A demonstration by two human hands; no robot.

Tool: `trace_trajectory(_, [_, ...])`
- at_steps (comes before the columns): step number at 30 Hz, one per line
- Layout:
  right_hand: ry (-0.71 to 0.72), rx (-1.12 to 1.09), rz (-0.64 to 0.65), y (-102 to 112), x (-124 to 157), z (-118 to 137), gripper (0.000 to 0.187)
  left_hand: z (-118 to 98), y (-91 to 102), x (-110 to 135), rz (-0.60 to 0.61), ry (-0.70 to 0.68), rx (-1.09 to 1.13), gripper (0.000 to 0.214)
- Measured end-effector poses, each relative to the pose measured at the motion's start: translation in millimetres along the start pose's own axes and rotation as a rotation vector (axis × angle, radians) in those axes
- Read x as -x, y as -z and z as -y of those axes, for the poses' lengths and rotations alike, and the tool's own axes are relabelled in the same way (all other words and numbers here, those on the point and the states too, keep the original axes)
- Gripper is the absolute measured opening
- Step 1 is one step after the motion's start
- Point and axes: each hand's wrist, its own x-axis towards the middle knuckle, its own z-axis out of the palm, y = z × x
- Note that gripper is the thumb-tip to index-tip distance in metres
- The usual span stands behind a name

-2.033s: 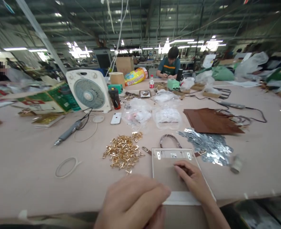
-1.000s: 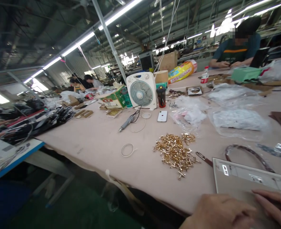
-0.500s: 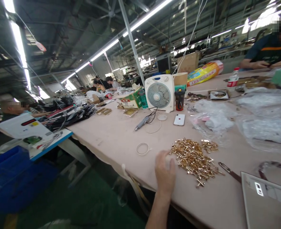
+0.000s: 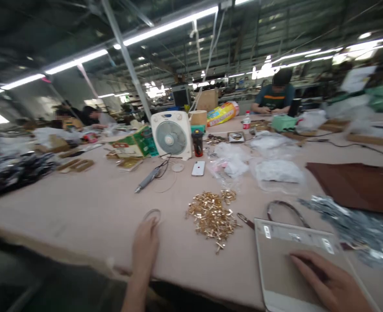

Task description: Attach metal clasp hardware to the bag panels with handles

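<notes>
My left hand (image 4: 145, 247) is on the table with its fingers closed at the near edge of a thin pale ring (image 4: 153, 211), partly hidden by the fingertips. To its right lies a heap of small gold-coloured metal fittings (image 4: 211, 216). My right hand (image 4: 331, 279) rests on a flat beige bag (image 4: 282, 260) with pale edges and shiny metal pieces along its top, its fingers stretched out and slightly apart. Behind the bag's top edge curves a dark brown handle (image 4: 285, 204). A brown strap end (image 4: 245, 220) sticks out at its left.
A white box fan (image 4: 170, 138), a grey hand tool with a cord (image 4: 147, 180), a tumbler (image 4: 197, 143) and a white phone (image 4: 198, 168) stand or lie farther back. Plastic bags (image 4: 277, 171), brown sheets (image 4: 354, 186) and silvery wrapped pieces (image 4: 357, 229) are rightward. A co-worker (image 4: 274, 95) sits across.
The view has swung right, bringing my right hand and more of the bag into sight. My left hand has moved left from beside the gold fittings to the ring, and its fingers have closed.
</notes>
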Motion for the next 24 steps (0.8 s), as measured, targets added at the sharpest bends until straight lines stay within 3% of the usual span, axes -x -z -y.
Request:
trace_trajectory(3, [-0.052, 0.020, 0.128, 5.8, -1.4, 15.9, 0.032, -6.5, -5.9, -2.3, -0.025, -0.019, -0.010, 0.038])
trace_trajectory(6, [-0.091, -0.007, 0.162, 5.6, -6.6, 26.1, 0.032, -39.8, -14.5, -3.4, -0.145, -0.154, 0.066, 0.035])
trace_trajectory(10, [-0.153, -0.087, 0.150, 7.0, -7.7, 27.0, 0.032, -130.1, -22.3, 7.5, -0.185, -0.485, 0.324, 0.027])
trace_trajectory(14, [-0.252, -0.203, 0.125, 8.7, -5.1, 19.4, 0.035, -226.3, -33.5, 24.7, -0.043, -0.749, 0.570, 0.035])
trace_trajectory(17, [-0.295, -0.283, 0.083, 9.3, -4.2, 16.3, 0.039, -274.9, -43.6, 34.6, 0.056, -0.839, 0.651, 0.034])
trace_trajectory(20, [-0.298, -0.326, 0.048, 10.5, -5.0, 17.7, 0.041, -300.2, -54.9, 43.0, 0.098, -0.896, 0.673, 0.031])
trace_trajectory(24, [-0.271, -0.331, 0.028, 12.3, -7.6, 24.1, 0.041, -308.8, -68.2, 55.0, 0.081, -0.921, 0.685, 0.029])
